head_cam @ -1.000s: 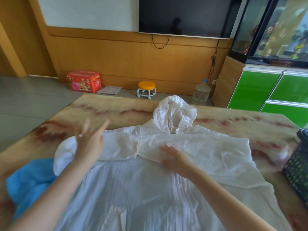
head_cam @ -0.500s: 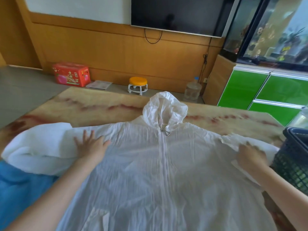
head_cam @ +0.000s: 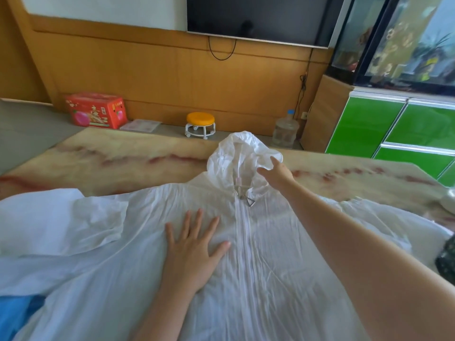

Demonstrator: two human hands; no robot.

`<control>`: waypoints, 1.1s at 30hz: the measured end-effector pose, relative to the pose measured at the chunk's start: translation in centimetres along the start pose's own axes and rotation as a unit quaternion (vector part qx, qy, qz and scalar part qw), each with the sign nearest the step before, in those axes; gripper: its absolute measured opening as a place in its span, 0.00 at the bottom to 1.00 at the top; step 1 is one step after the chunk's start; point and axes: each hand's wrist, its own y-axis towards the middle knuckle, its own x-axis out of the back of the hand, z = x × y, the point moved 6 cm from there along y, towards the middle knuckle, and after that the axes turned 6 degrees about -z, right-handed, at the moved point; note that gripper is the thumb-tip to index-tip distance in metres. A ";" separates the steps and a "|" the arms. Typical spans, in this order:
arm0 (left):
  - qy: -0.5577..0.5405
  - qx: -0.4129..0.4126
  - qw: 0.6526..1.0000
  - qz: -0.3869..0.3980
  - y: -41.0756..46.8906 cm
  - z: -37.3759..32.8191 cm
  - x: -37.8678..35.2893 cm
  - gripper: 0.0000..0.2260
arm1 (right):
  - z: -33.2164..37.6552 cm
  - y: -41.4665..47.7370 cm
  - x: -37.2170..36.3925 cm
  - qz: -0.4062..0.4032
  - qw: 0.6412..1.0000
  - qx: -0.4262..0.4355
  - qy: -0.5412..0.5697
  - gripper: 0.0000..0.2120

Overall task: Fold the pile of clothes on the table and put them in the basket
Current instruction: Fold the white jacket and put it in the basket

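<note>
A thin white hooded jacket (head_cam: 268, 262) lies spread front-up on the marbled table (head_cam: 123, 161), zip closed, both sleeves stretched out sideways. My left hand (head_cam: 194, 252) presses flat on its chest, left of the zip, fingers apart. My right hand (head_cam: 275, 171) reaches far forward and grips the right edge of the hood (head_cam: 236, 156), which stands puffed up. A blue garment (head_cam: 17, 313) shows under the jacket at the lower left. The dark basket (head_cam: 446, 262) is cut off by the right edge.
Beyond the table's far edge, on the floor, stand a red carton (head_cam: 96, 109), a small orange-topped stool (head_cam: 200, 124) and a water bottle (head_cam: 285, 131). Green cabinets (head_cam: 394, 129) stand at the right, under a glass tank.
My right hand has left the right sleeve and moved up to the hood. My left hand has shifted from the left shoulder toward the chest near the zip. The view has moved closer.
</note>
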 end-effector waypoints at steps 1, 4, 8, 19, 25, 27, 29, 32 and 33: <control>0.001 0.000 1.000 0.001 0.2 -0.1 0.0 0.46 | 0.1 1.4 -0.2 -0.009 1.000 -0.005 -0.021 0.31; 0.003 -0.003 1.000 0.000 0.6 -0.1 -0.1 0.46 | 0.2 5.1 -1.3 0.009 0.994 -0.014 -0.111 0.20; -0.007 -0.011 1.000 -0.009 0.8 -0.2 -0.3 0.44 | -1.3 8.0 -2.5 0.014 0.989 -0.079 -0.121 0.18; -0.135 0.035 0.990 -0.032 0.4 0.0 1.5 0.32 | 4.1 -0.6 5.6 -0.115 0.962 0.202 0.145 0.14; -0.483 0.183 0.830 -0.208 0.1 2.3 3.8 0.25 | -2.2 -15.2 7.8 0.083 0.951 0.291 0.055 0.21; -0.519 0.207 0.797 -0.229 -0.3 2.5 4.3 0.24 | -5.2 -15.3 8.9 0.018 0.971 0.234 0.052 0.30; -0.542 0.204 0.783 -0.227 -0.3 2.6 4.2 0.23 | -5.3 -14.5 10.4 -0.064 0.974 0.196 0.091 0.31; -0.569 0.212 0.760 -0.230 -0.2 3.0 4.1 0.21 | -1.1 -14.0 9.3 -0.029 0.968 0.215 0.123 0.31; -0.562 0.212 0.764 -0.235 -0.3 3.0 4.2 0.20 | 0.6 -14.6 7.8 0.012 0.967 0.233 0.107 0.35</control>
